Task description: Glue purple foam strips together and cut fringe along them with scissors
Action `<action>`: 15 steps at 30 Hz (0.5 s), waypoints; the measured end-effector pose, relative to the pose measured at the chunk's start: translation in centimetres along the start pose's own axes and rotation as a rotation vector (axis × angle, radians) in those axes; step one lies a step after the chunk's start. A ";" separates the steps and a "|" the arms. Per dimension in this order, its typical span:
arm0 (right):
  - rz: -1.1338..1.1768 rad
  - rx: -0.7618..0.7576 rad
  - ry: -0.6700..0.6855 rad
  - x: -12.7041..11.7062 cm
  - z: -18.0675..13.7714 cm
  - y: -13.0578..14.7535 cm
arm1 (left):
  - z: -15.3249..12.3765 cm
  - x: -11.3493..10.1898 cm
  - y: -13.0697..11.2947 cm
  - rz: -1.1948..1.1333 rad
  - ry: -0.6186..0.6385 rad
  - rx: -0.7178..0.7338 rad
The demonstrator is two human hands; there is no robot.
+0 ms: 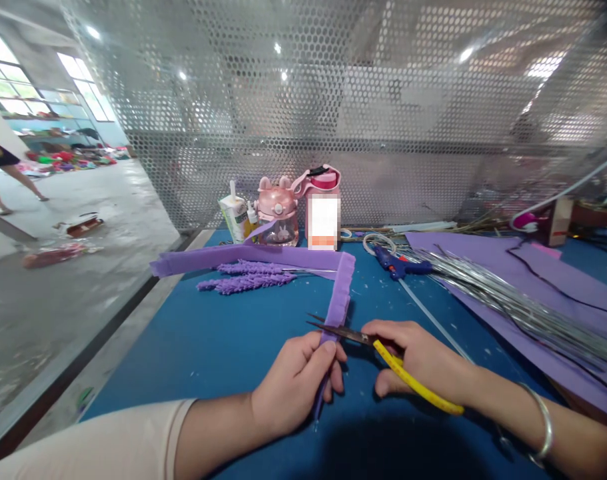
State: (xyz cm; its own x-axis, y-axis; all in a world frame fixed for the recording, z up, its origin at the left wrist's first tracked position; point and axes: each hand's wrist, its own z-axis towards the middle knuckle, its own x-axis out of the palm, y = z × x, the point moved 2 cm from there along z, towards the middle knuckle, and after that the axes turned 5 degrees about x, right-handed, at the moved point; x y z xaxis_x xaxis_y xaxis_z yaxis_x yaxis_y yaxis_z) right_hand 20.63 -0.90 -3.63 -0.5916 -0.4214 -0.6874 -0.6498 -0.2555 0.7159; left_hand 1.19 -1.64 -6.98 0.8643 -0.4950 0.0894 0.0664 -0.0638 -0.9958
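A folded purple strip is pinched between the thumb and fingers of my left hand, its lower end hanging below the grip. My right hand holds scissors, whose parted blades point left and lie across the strip just above my left fingertips. A yellow measuring tape trails over my right hand towards the wrist. Farther back, a longer purple strip stretches across the table. Purple lavender-like sprigs lie just in front of it.
A blue glue gun and a bundle of silvery wires rest at the right, beside purple sheets. A pink bottle, a bunny-eared cup and a drink carton stand before the perforated metal panel. A person's legs show far left.
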 end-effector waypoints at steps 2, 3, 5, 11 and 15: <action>-0.035 0.028 0.009 -0.1 -0.3 0.3 | 0.1 0.0 0.0 -0.003 -0.029 -0.001; -0.059 0.038 0.010 -0.2 -0.4 0.3 | 0.1 0.0 -0.1 -0.008 -0.050 0.001; -0.109 0.055 0.004 -0.2 -0.6 0.3 | 0.2 0.0 -0.3 -0.012 -0.085 0.011; -0.158 0.053 -0.008 -0.2 -0.6 0.2 | 0.1 0.0 -0.6 0.047 -0.100 0.036; -0.147 0.033 -0.016 -0.2 -0.6 0.2 | 0.0 0.1 -0.6 0.094 -0.070 0.028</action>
State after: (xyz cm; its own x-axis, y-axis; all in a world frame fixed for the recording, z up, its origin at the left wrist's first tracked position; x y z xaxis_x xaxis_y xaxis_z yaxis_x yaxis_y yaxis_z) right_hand 20.85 -1.41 -3.28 -0.4960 -0.3674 -0.7868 -0.7453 -0.2848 0.6029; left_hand 1.23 -1.65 -6.38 0.9000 -0.4358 -0.0050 -0.0031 0.0050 -1.0000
